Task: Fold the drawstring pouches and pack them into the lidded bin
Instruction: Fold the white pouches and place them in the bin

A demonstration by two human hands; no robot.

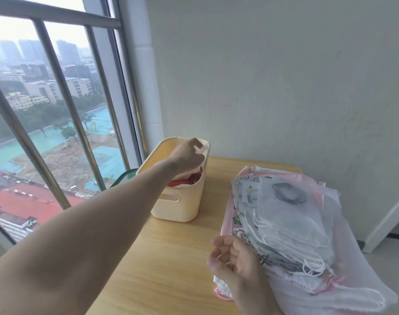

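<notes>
Packing step: our left hand [189,153] pinched a folded pouch [203,147] into the bin [182,205]; right hand [234,258], beside it, relaxed, next takes from the pouch pile [296,223].

So I've got the bin [179,198] on the table [162,264], hard by the window [46,110]. Pouch pile [291,233] sits right of the bin, folded pouches [189,177] inside it, lid [123,178] just left of it.

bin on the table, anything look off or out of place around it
Nothing looks damaged or spilled. The cream bin stands upright with no lid on it, while the left hand holds a folded pouch over its opening. The unfolded pouches lie in a loose, fanned pile beside it.
</notes>
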